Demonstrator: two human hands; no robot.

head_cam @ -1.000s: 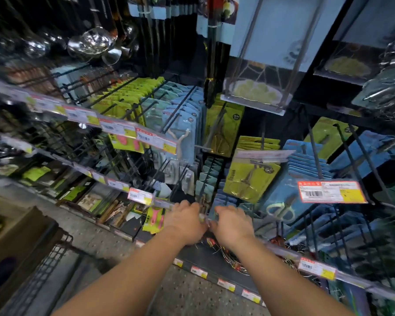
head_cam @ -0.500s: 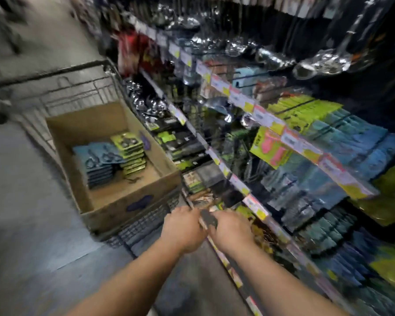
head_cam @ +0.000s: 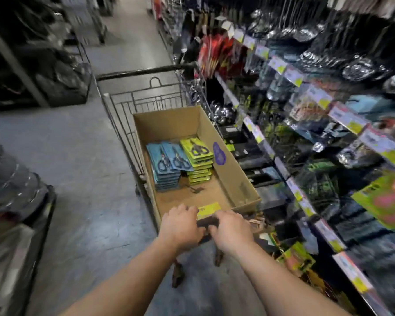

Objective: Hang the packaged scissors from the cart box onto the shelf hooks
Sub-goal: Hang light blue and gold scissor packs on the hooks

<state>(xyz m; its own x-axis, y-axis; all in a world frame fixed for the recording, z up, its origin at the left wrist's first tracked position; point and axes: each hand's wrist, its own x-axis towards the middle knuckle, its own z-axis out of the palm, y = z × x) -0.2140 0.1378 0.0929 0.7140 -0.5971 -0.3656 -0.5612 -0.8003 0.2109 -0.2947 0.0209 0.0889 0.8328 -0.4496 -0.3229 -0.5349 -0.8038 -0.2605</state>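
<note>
A brown cardboard box [head_cam: 234, 169] lies in a wire cart [head_cam: 123, 119]. Inside it are two stacks of packaged scissors, one blue [head_cam: 167, 163] and one green [head_cam: 197, 153]. My left hand [head_cam: 180, 226] and my right hand [head_cam: 233, 230] are close together at the near edge of the box. Both grip a small dark object [head_cam: 206, 222] between them; blur hides what it is. The shelf with hooks [head_cam: 328, 142] runs along the right, packed with hanging goods and price labels [head_cam: 348, 119].
The cart's black handle bar [head_cam: 146, 71] is at its far end. A dark display of stacked cookware [head_cam: 14, 197] stands at the left. The grey aisle floor [head_cam: 66, 144] stretches ahead, with more racks at the far left.
My view has swung left from the scissor hooks to the cart and box. My hands have stayed together on the small dark object and now sit at the box's near edge.
</note>
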